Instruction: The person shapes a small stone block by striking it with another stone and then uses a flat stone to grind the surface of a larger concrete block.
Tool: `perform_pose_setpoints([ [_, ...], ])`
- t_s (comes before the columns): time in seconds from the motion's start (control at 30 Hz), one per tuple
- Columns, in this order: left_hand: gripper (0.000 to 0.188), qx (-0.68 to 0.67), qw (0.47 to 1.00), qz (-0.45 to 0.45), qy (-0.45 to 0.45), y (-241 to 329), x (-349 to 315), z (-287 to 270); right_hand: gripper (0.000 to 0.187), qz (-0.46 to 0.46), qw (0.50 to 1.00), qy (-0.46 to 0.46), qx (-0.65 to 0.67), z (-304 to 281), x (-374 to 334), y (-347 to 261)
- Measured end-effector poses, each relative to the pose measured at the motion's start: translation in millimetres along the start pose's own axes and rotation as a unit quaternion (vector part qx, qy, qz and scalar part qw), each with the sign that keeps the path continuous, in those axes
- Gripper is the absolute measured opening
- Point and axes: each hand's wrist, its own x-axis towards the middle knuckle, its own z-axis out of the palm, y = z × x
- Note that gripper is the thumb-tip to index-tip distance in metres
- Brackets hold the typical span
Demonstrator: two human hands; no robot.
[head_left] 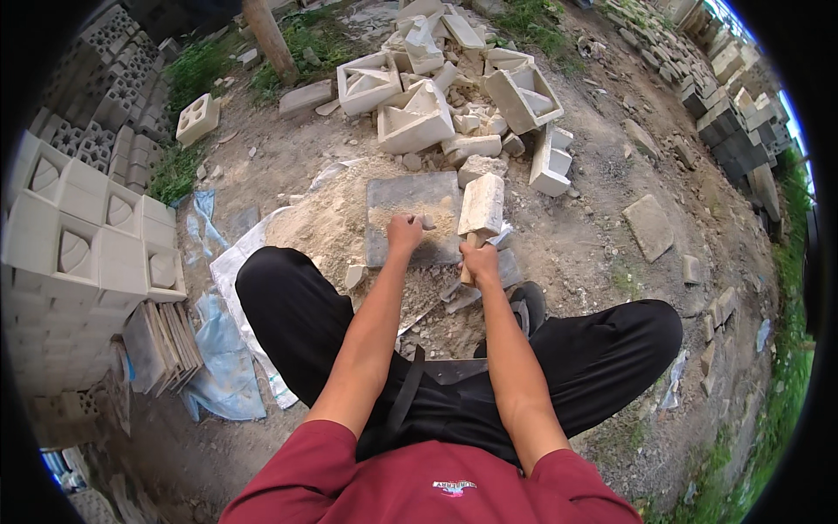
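In front of my knees lies a flat dark slab dusted with pale crumbs. Over it, my left hand is closed on a small pale chunk that pokes out past the fingers; its kind is not clear. My right hand grips the wooden handle of a mallet, whose blocky, dust-whitened head is raised at the slab's right edge. Left of the slab, a heap of pale crushed grit rests on a white sheet.
Broken moulded blocks are piled beyond the slab. At left, patterned blocks form a stack beside leaning thin boards and a blue plastic sheet. A wooden post rises at the back. Flat stones lie to the right.
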Motion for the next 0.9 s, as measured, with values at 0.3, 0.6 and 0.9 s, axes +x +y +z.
perform_pose_setpoints([
  [0.3, 0.031, 0.073, 0.995, 0.063, 0.035, -13, 4, 27, 0.046, -0.102, 0.981, 0.005, -0.163, 11, -17, -10],
  [0.6, 0.029, 0.084, 0.995, -0.043, -0.016, -3, -4, 16, 0.050, -0.106, 0.976, -0.001, -0.192, 4, -28, -23],
  [0.9, 0.026, 0.026, 0.996, -0.086, -0.009, -12, -2, 15, 0.051, -0.191, 0.973, 0.016, -0.126, 25, -39, -52],
])
